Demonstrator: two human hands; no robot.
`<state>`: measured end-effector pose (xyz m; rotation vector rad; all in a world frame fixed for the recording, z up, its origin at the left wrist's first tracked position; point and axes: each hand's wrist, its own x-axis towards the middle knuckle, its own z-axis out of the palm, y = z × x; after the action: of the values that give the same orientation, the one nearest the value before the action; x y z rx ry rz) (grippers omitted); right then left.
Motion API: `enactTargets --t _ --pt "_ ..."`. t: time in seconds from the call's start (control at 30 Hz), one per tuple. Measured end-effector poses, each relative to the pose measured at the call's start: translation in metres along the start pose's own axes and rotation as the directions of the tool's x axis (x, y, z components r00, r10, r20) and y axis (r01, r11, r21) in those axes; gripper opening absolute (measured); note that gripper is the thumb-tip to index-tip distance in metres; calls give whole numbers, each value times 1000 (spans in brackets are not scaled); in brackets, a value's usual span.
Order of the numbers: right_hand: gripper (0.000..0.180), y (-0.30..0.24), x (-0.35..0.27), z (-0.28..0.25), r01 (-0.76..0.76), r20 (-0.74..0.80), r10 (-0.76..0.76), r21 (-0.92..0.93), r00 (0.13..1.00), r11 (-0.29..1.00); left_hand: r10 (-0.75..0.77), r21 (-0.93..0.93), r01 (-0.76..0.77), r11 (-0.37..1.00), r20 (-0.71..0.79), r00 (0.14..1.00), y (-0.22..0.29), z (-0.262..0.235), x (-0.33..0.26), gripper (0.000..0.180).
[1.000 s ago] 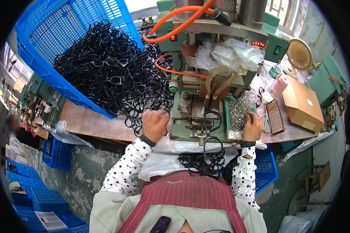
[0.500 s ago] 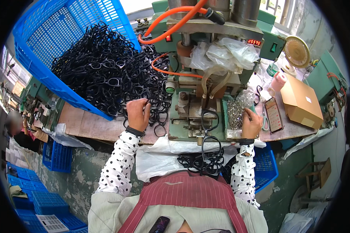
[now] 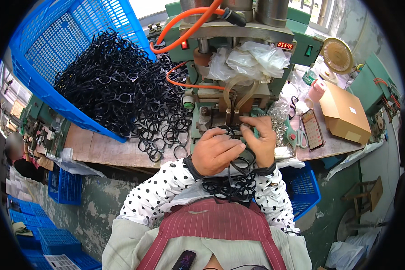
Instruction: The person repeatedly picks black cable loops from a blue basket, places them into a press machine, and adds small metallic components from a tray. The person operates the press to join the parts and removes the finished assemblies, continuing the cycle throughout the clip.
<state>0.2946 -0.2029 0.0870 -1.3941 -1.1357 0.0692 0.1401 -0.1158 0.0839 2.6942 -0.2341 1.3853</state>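
My left hand [image 3: 216, 150] and my right hand [image 3: 261, 138] meet in front of the green press machine [image 3: 231, 67], both closed on one black eyeglass frame [image 3: 239, 155] at the machine's work spot. A heap of black eyeglass frames [image 3: 121, 90] spills from a tilted blue crate [image 3: 40, 58] onto the wooden bench [image 3: 99, 150] to my left. More black frames [image 3: 229, 186] lie bunched in my lap just below my wrists.
A phone [image 3: 312, 129], scissors [image 3: 300, 137], a cardboard box [image 3: 344, 112] and a small fan [image 3: 336, 55] sit on the right. A bag of small metal parts [image 3: 280, 114] lies by the machine. Blue crates [image 3: 65, 186] stand below; a person [image 3: 18, 155] sits far left.
My left hand came back from the frame heap on the left with a black frame and joined my right hand at the machine. The view also tilted closer.
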Motion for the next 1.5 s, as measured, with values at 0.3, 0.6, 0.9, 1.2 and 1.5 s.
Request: enactTargets --t 0.3,0.6,0.9,1.2,1.5 --pt "46 11 6 25 -101 -15 104 148 994 984 80 -109 -83 991 -31 996 7 4 -14 37" --pt "54 35 9 12 -40 -187 54 81 981 996 101 -259 -82 963 63 993 -1 4 -8 54" --pt "25 127 -26 -75 -139 -117 79 -706 990 695 53 -382 13 924 162 985 -6 6 -1 49" --pt "12 128 -29 -60 -194 -134 142 -715 981 672 -23 -246 72 967 197 980 7 -1 -4 43" --pt "12 117 -29 -57 -152 -115 100 -757 988 635 -525 108 545 832 -165 835 -19 -10 -91 25"
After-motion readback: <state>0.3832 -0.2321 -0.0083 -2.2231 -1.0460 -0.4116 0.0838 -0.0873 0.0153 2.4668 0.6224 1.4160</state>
